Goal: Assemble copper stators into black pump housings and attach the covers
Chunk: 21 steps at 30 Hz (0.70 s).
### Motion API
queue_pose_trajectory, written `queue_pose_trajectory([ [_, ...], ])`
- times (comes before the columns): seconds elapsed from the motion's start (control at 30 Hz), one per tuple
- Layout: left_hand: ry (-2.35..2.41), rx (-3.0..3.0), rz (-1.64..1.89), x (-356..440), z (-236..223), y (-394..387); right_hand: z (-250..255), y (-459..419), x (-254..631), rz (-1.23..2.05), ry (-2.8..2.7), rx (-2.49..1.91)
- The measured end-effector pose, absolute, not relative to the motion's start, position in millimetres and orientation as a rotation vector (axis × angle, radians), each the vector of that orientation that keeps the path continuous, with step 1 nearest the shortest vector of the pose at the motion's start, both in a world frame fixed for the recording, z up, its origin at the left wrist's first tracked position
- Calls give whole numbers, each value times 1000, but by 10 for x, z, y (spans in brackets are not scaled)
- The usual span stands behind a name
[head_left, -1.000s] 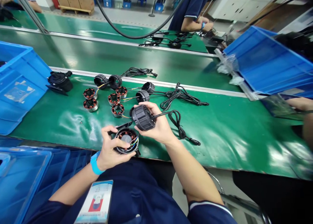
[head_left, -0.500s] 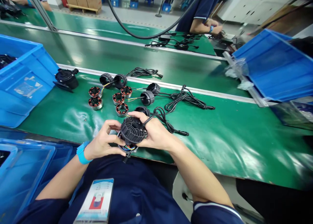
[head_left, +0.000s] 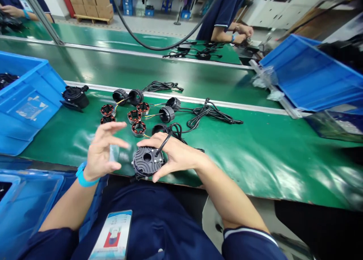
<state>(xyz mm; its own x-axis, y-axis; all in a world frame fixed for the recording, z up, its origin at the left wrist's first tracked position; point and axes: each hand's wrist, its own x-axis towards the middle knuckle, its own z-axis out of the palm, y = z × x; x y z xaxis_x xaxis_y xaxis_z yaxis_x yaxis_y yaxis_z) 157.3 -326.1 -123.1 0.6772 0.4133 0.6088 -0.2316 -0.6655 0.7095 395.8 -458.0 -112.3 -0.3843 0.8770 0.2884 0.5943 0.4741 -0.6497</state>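
Observation:
My right hand [head_left: 172, 154] presses a round black ribbed motor housing [head_left: 147, 161] down on the near edge of the green bench [head_left: 255, 154]; its black cable [head_left: 163, 143] runs between my fingers. My left hand [head_left: 102, 150] hovers just left of the housing with fingers spread and nothing in them, a blue band on its wrist. Behind them lie several copper-wound stators [head_left: 138, 127] and black caps [head_left: 166, 113] joined by coloured wires.
A black pump-like part [head_left: 74, 97] sits at the left by a blue bin [head_left: 27, 101]. Coiled black cables [head_left: 210, 114] lie to the right. Another blue bin [head_left: 309, 75] is tilted at right. A person works across the conveyor [head_left: 229, 25].
The cap has been set onto the lower part and both now rest on the bench edge. My left hand let go and lifted away to the left, fingers opening.

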Motion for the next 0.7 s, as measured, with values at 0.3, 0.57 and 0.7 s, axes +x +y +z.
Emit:
queue_pose_trajectory([
  [0.3, -9, 2862, 494, 1866, -933, -3725, -1368, -4792, 3898, 650, -1996, -1238],
  [0.57, -29, 3035, 311, 1845, -755, -3678, -1532, -4958, 3760, 569, -1797, -1329],
  [0.7, -181, 2996, 212, 1927, -732, -3653, -1609, -5001, 3688, 490, -1749, -1356],
])
